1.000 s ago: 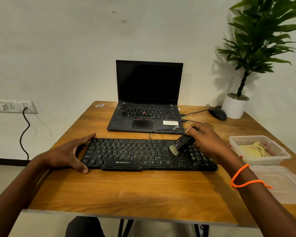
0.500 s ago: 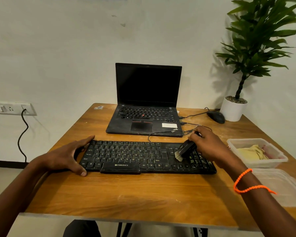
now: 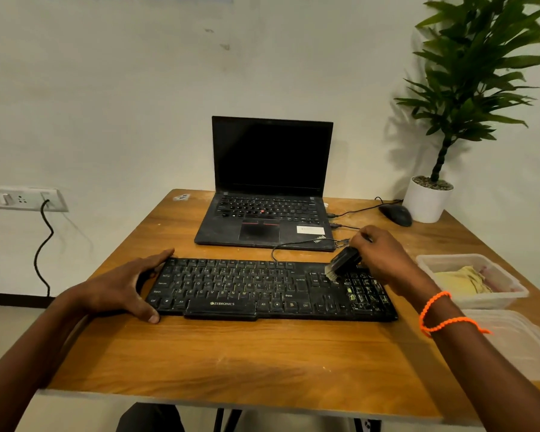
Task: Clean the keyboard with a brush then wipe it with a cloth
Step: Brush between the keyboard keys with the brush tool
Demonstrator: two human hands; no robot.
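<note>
A black keyboard [image 3: 272,288] lies flat across the middle of the wooden bench [image 3: 231,363], its long side facing the person. The left hand [image 3: 119,288] braces its left end, fingers [image 3: 161,255] stretched fairly straight along the far corner and the thumb lying against the near corner, so the hand spans that short edge without curling round anything. The right hand [image 3: 384,257] sits over the right end, its fingers wrapped round the dark handle of a small brush [image 3: 342,263]. The brush tilts down to the left, and its pale bristles touch the keys just left of the number pad, where the keycaps look dusty and smeared. An orange bracelet [image 3: 440,313] circles the right wrist. Behind the keyboard stands an open laptop [image 3: 268,185] with a dark screen, and a thin cable [image 3: 296,243] runs between the 2. To the right, near the bench edge, a clear tub [image 3: 468,260] holds a crumpled yellow cloth [image 3: 459,280], well apart from the keyboard; a clear lid [image 3: 518,344] lies just in front of it. A black mouse [image 3: 396,213] rests beside a potted plant [image 3: 468,88] at the far right corner.
</note>
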